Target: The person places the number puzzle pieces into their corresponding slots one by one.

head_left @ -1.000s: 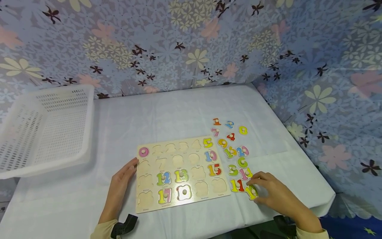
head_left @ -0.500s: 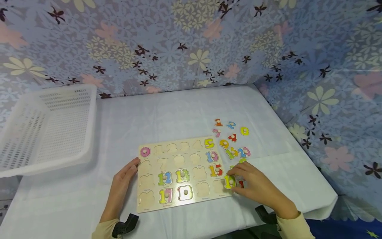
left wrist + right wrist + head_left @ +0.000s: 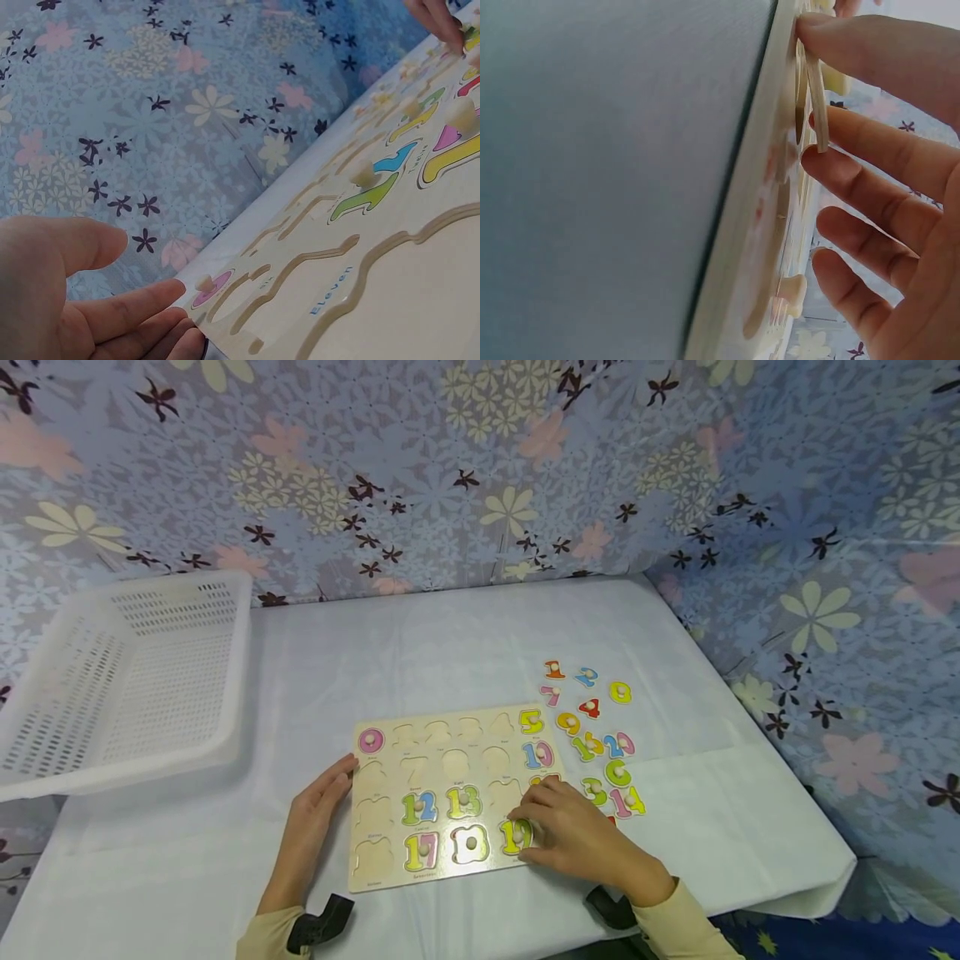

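The right hand (image 3: pixel 573 835) pinches the 19 piece (image 3: pixel 516 837), tilted, over the puzzle board (image 3: pixel 393 777); left of that grip, the left hand (image 3: pixel 315 806) (fingers relaxed) touches the board's edge.

Number 19 (image 3: pixel 513 842) yellow-green; board (image 3: pixel 435 779) pale tan; tablecloth (image 3: pixel 405 652), basket (image 3: pixel 234 685) white; curtain (image 3: pixel 420 510) blue floral (pink, cream blossoms (image 3: pixel 813 617)).

Flowered cloth (image 3: pixel 420 485) walled in a white-covered tabletop (image 3: pixel 405 652): a screened-off corner, of home or elsewhere unclear.

White-clothed table (image 3: pixel 420 652): board (image 3: pixel 442 827), numerals (image 3: pixel 587 747), basket (image 3: pixel 242 660)
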{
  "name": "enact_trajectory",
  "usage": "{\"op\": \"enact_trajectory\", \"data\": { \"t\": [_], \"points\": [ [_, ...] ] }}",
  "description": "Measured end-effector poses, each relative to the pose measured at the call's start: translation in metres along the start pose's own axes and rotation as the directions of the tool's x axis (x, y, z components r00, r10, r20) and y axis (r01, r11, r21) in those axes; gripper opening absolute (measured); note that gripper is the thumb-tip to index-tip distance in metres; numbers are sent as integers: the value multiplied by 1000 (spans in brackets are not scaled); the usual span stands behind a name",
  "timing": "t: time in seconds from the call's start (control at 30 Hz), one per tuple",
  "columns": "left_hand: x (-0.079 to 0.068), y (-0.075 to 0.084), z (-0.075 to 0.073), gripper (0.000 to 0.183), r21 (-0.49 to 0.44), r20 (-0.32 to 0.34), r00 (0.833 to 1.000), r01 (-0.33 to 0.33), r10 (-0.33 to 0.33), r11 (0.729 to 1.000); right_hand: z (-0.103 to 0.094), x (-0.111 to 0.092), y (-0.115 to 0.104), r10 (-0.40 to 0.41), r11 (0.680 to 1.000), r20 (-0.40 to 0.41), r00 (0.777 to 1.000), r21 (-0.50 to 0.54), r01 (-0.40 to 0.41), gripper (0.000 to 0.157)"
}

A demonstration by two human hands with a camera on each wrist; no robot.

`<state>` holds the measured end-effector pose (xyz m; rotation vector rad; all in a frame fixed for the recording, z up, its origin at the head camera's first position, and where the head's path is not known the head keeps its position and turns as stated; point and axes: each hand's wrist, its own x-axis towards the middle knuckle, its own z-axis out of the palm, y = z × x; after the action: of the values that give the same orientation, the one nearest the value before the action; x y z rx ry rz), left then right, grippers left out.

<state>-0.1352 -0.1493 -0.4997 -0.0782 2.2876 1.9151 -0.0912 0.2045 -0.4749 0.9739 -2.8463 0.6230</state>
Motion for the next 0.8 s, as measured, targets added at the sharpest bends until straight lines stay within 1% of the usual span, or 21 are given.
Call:
{"op": "enact_trajectory", "data": {
  "t": [0.2, 0.37, 0.47, 0.57, 0.63, 0.7, 0.8],
  "points": [
    [0, 1, 0, 51, 1, 5, 1000, 22, -22, 1000, 1, 0, 1, -16, 1000, 2, 1000, 6, 16, 41],
    [0, 1, -1, 51, 1, 5, 1000, 14, -14, 1000, 2, 0, 1, -11, 999, 20, 1000, 30, 11, 40],
    [0, 1, -1, 51, -2, 3, 1000, 10, -10, 1000, 1, 0, 1, -18, 999, 12, 1000, 40, 18, 35],
    [0, 0, -1, 51, -5, 2, 1000, 1, -1, 1000, -4, 1, 4, -14, 999, -22, 1000, 45, 15, 28],
    [1, -1, -1, 52, -5, 3, 1000, -8, 8, 1000, -13, 2, 11, 2, 999, -49, 999, 38, 0, 26],
    [1, -3, -1, 53, -1, 2, 1000, -11, 11, 1000, -24, 4, 24, 31, 999, -73, 997, 22, -30, 25],
    [2, -4, -1, 55, 9, 2, 1000, -9, 9, 1000, -41, 6, 55, 79, 997, -103, 992, -11, -80, 26]
  ]
}}
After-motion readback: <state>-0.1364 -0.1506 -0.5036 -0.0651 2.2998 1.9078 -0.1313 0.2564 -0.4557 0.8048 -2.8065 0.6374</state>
